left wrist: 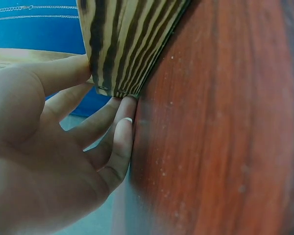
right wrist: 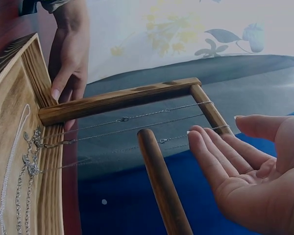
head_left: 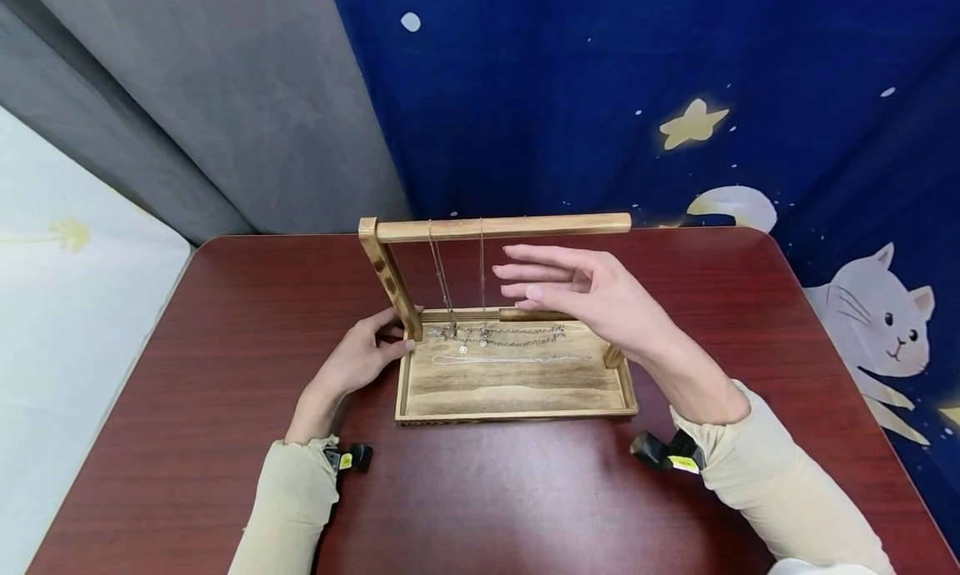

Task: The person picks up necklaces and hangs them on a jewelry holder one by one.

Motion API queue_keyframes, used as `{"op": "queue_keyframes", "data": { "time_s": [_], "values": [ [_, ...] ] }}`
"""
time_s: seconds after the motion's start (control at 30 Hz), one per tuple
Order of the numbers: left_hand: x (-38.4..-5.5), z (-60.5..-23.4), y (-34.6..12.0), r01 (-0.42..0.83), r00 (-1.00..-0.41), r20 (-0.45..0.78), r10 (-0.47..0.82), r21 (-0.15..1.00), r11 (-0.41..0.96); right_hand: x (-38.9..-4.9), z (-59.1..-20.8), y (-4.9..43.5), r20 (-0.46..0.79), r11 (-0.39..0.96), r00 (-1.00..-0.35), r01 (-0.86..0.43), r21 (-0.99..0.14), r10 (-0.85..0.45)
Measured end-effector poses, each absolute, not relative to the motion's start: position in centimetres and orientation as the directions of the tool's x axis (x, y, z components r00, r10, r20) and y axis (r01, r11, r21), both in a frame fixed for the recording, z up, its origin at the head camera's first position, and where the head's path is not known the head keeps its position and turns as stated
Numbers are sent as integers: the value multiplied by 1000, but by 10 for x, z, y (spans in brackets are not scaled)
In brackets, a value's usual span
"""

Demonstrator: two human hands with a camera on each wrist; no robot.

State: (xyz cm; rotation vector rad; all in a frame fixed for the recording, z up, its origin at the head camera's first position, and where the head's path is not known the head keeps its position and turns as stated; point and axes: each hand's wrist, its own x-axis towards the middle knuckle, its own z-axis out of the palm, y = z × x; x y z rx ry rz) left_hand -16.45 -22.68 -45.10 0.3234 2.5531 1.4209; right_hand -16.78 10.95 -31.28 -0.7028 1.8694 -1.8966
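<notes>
- Left hand [head_left: 362,354] on the tray [head_left: 517,415], at its back left corner: thumb on the near side of the edge, fingers curled behind, gripping it right beside the post [head_left: 390,279].
- Up goes that post, tilted in the head view, and carries the bar [head_left: 525,227] across above the tray.
- Right hand [head_left: 600,300] in the air just below the bar, fingers straight out to the left, thumb apart from them, palm facing up in its wrist view; nothing in its grasp.
- Two hanging chains on the bar, left one [head_left: 439,267] and right one [head_left: 482,267], both running down into the tray; the right one is nearer those fingertips. Whether they touch it, I cannot tell.
- A lower bar [right wrist: 164,186] here too, its free end near the hanging chains in the right wrist view.
- In the tray, a silver chain [head_left: 510,360] stretched sideways, and just behind it a grey chain [head_left: 517,344].
- All this on a red-brown table [head_left: 247,392], against a blue curtain [head_left: 525,83] and a grey one [head_left: 300,75].
</notes>
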Motion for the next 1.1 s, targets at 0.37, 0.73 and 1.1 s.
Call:
{"op": "queue_keyframes", "data": {
  "time_s": [0.37, 0.73, 1.1],
  "values": [
    [-165, -452, -227, 88, -957, -75, 280, 846, 526, -160, -321, 122, 75, 21, -826, -104, -994, -559],
    [-166, -452, -227, 84, -957, -78, 279, 847, 525, -152, -330, 135, 61, 47, -815, -107, -993, -576],
    [-166, -453, -228, 88, -957, -80, 280, 838, 539, -149, -339, 140, 36, 84, -831, -99, -992, -556]
  ]
}}
